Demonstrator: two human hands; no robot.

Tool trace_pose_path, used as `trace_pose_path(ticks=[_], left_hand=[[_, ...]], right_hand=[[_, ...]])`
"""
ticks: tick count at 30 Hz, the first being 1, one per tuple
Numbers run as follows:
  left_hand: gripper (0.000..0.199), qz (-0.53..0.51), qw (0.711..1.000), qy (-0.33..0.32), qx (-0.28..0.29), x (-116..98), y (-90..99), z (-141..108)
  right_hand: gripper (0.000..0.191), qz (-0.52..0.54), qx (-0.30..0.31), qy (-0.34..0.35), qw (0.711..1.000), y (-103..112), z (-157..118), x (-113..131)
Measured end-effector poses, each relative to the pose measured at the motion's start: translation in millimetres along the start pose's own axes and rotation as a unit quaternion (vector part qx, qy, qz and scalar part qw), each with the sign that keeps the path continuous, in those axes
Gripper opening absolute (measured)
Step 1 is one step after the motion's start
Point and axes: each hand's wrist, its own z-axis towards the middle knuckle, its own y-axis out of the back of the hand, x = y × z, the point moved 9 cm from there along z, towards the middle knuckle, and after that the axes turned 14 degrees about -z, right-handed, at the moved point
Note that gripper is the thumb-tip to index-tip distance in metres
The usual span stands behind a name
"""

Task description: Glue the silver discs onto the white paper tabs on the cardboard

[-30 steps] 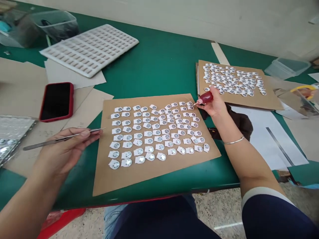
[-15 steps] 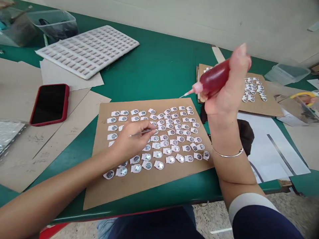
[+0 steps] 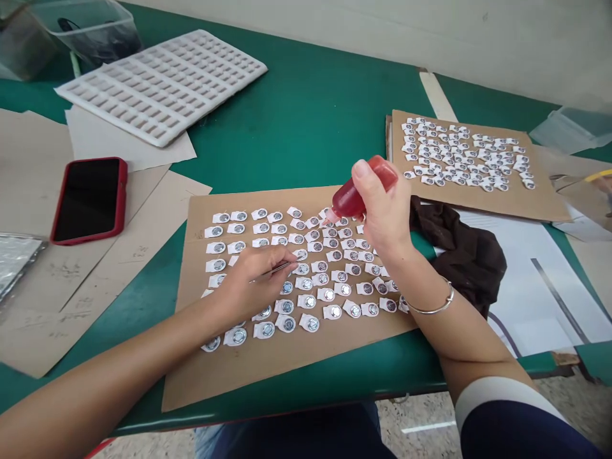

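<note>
My right hand (image 3: 388,207) is wrapped round a red squeeze bottle (image 3: 351,196), its nozzle tilted down and left over the upper rows of small round silver pieces on white tabs. Many such pieces (image 3: 310,323) lie in rows on a brown cardboard sheet (image 3: 210,379). Over the left part of the sheet, my left hand (image 3: 261,275) pinches a thin metal tool (image 3: 271,272), whose tip lies near the pieces at the middle. My left hand and forearm hide some pieces. Whether the nozzle touches a piece, I cannot tell.
A second cardboard (image 3: 478,197) with more pieces lies at the back right, beside a dark brown cloth (image 3: 463,245) and white papers (image 3: 521,287). At the left are a phone (image 3: 88,201), a white slotted tray (image 3: 162,86) and a plastic box (image 3: 95,32).
My right hand has brought the red bottle down and left, from above the sheet's right corner to over the upper rows. My left hand stays nearly in place. The view has shifted slightly.
</note>
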Motion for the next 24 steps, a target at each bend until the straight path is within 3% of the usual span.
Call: trace_pose_path(ticks=[7,14,21,24], left_hand=[[0.008,0.005,1.000,-0.019,-0.007,-1,-2.5,0],[0.011,0.044,0.997,-0.047,0.042,-12,-10.0,0],[0.015,0.157,0.973,-0.087,0.146,-28,-32.6,1],[0.015,0.210,0.958,-0.102,0.167,-32,-40.2,-3]], right_hand=[[0.035,-0.064,0.015,0.030,0.997,-1,-2,4],[0.031,-0.061,-0.023,0.032,0.997,4,-2,5],[0.032,0.009,0.054,-0.022,0.998,-19,-10,3],[0.033,-0.033,0.080,-0.035,0.996,-26,-14,0]])
